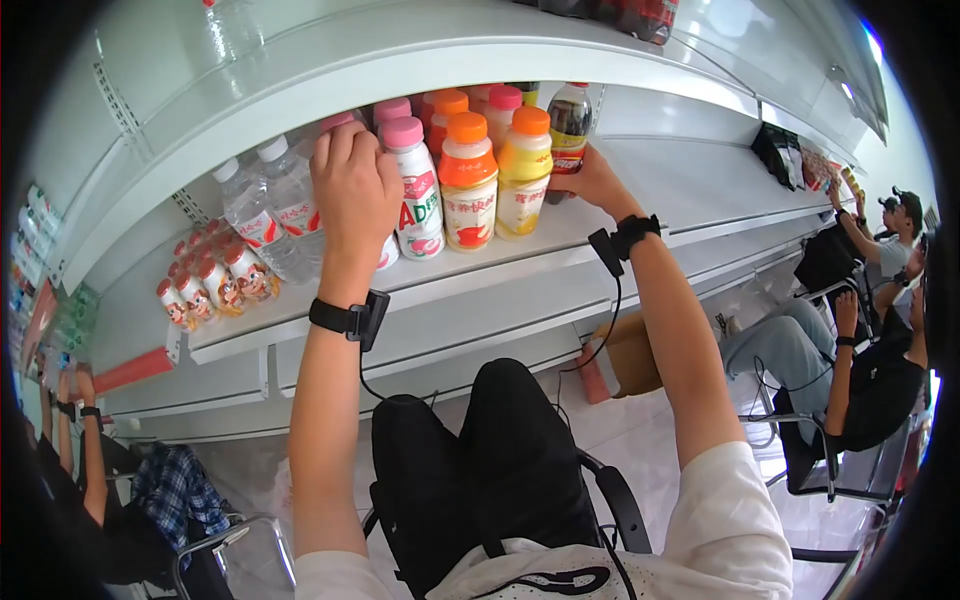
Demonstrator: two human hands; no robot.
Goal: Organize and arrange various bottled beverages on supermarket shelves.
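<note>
My right hand is around the lower part of a dark cola bottle with a red and yellow label. The thumb lies across its front. My left hand is raised with its fingers curled by a pink-capped bottle. It covers most of that bottle and hides its own fingertips. Between my hands stand a white bottle with a pink cap, an orange-capped drink bottle and a yellow-sleeved bottle with an orange cap. More capped bottles stand behind them.
Clear water bottles and a pack of small red-capped bottles are left on the metal shelf. An upper shelf edge overhangs. Below is a cardboard box. Seated people work on both sides. Cables hang from my wristbands.
</note>
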